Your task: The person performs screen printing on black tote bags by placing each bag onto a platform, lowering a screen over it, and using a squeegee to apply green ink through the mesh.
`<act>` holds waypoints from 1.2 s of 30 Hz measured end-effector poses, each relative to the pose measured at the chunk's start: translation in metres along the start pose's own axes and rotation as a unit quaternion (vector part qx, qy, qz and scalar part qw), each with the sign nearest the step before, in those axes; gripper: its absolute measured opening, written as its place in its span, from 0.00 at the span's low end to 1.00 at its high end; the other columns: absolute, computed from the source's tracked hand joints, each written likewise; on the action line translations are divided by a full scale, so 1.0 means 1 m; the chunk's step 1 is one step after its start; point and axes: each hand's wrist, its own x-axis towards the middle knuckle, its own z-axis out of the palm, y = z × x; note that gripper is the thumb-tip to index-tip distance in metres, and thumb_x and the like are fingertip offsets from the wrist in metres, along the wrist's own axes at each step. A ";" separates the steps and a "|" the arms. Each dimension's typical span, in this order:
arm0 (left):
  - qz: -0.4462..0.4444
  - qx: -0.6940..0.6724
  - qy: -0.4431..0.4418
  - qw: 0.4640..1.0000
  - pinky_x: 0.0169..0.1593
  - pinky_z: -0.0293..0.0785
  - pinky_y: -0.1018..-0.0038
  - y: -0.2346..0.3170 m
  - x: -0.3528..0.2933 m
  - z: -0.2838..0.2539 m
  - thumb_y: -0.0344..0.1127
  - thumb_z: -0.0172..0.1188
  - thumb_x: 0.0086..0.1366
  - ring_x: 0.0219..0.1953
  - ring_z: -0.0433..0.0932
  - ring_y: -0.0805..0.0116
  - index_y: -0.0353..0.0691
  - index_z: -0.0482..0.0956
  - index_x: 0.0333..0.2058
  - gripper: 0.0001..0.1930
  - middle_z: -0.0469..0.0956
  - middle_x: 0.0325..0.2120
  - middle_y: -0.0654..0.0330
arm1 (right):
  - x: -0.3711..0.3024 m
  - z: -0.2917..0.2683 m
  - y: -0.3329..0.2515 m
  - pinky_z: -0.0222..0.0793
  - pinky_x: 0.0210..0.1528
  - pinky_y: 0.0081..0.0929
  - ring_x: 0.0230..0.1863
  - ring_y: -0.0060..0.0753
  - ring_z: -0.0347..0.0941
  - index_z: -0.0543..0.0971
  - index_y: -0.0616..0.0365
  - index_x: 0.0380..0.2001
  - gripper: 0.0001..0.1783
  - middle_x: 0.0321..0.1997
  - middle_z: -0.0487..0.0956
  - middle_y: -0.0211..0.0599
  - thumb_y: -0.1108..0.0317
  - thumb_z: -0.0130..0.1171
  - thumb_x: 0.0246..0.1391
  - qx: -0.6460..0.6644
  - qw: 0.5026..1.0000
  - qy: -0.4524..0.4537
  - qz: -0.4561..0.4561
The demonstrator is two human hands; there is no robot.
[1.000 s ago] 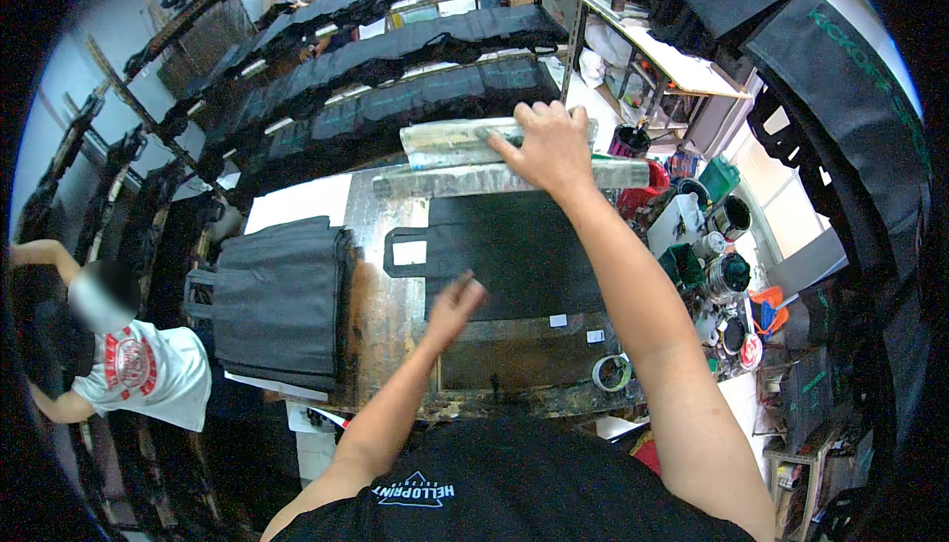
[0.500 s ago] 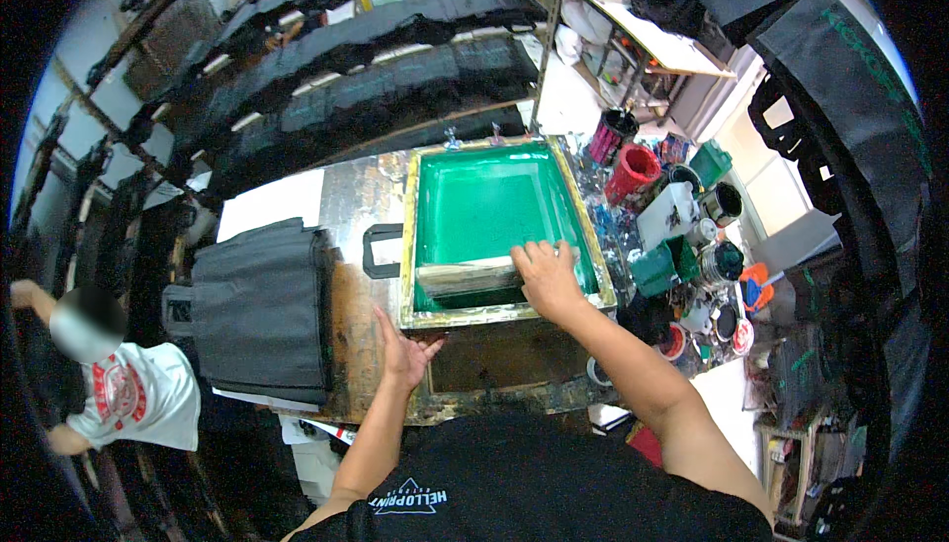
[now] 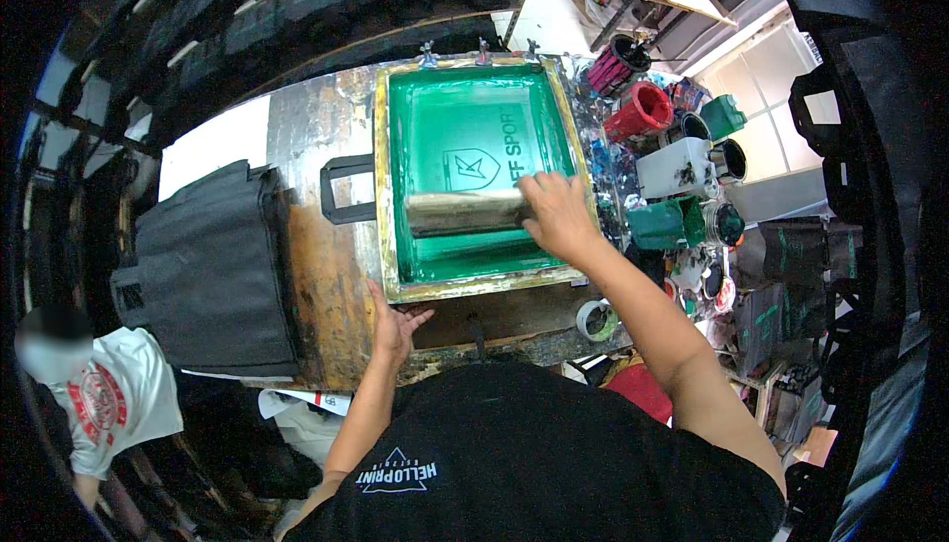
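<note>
My right hand (image 3: 560, 210) is closed round the right end of a long, wooden-looking squeegee (image 3: 457, 214), which lies crosswise in a screen-printing frame (image 3: 383, 137). Green ink coats the mesh (image 3: 450, 102), and a shield shape with dark lettering shows through it beyond the squeegee. At the frame's near left corner is my left hand (image 3: 395, 333), holding nothing, its fingers apart; I cannot tell whether it touches the frame. From under the frame's left side sticks out a black handle (image 3: 346, 188), with the rest of that piece hidden.
Black fabric bags (image 3: 213, 270) lie stacked on the table's left, beside a white sheet (image 3: 222, 142). Along the right crowd a red ink pot (image 3: 638, 112), a green container (image 3: 667, 224) and several other cans. A tape roll (image 3: 596, 321) rests near the front edge. Another person (image 3: 119, 394) is at far left.
My right hand and the squeegee are farther from the frame's near edge. The shield and lettering now show in the mesh. My left hand stays by the corner; the whole view has shifted.
</note>
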 end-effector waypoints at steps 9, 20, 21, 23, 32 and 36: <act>0.016 0.006 0.000 1.000 0.58 0.76 0.52 -0.001 -0.005 0.003 0.82 0.34 0.67 0.57 0.77 0.50 0.42 0.57 0.72 0.51 0.72 0.59 0.47 | 0.015 -0.035 0.023 0.63 0.51 0.54 0.55 0.52 0.72 0.69 0.53 0.55 0.34 0.47 0.76 0.42 0.64 0.73 0.46 0.011 1.000 -0.011 -0.010; 0.019 -0.009 0.036 0.999 0.57 0.77 0.53 0.003 -0.008 0.010 0.87 0.38 0.59 0.54 0.79 0.46 0.40 0.49 0.73 0.60 0.71 0.58 0.40 | -0.041 0.016 -0.001 0.62 0.48 0.56 0.51 0.48 0.75 0.72 0.51 0.55 0.30 0.46 0.78 0.39 0.70 0.67 0.45 -0.016 0.999 -0.023 -0.038; 0.035 0.007 0.026 0.999 0.54 0.79 0.56 0.003 -0.009 0.009 0.88 0.38 0.59 0.50 0.81 0.46 0.40 0.46 0.74 0.61 0.71 0.56 0.40 | -0.045 0.018 -0.005 0.61 0.48 0.53 0.50 0.45 0.74 0.73 0.51 0.53 0.26 0.46 0.78 0.37 0.72 0.63 0.48 -0.034 0.999 0.000 -0.039; 0.041 0.012 0.024 0.999 0.51 0.80 0.58 0.001 -0.008 0.003 0.88 0.38 0.59 0.48 0.81 0.48 0.40 0.49 0.73 0.60 0.72 0.55 0.41 | -0.053 0.021 -0.012 0.60 0.48 0.51 0.50 0.42 0.73 0.74 0.50 0.52 0.23 0.45 0.76 0.35 0.73 0.60 0.50 -0.053 0.997 0.031 -0.045; 0.024 0.007 0.002 1.000 0.43 0.80 0.63 0.002 -0.011 -0.001 0.86 0.36 0.61 0.37 0.83 0.57 0.41 0.55 0.70 0.56 0.76 0.51 0.49 | 0.009 0.042 0.029 0.59 0.51 0.51 0.51 0.42 0.72 0.76 0.49 0.50 0.19 0.44 0.76 0.36 0.74 0.56 0.53 -0.064 0.992 0.082 -0.067; 0.004 0.000 -0.022 1.000 0.43 0.80 0.64 0.004 -0.011 -0.005 0.86 0.36 0.61 0.36 0.83 0.57 0.39 0.50 0.71 0.58 0.75 0.53 0.48 | 0.067 0.053 0.057 0.59 0.55 0.53 0.55 0.44 0.71 0.74 0.48 0.55 0.28 0.49 0.76 0.37 0.73 0.63 0.48 -0.074 0.993 0.051 -0.071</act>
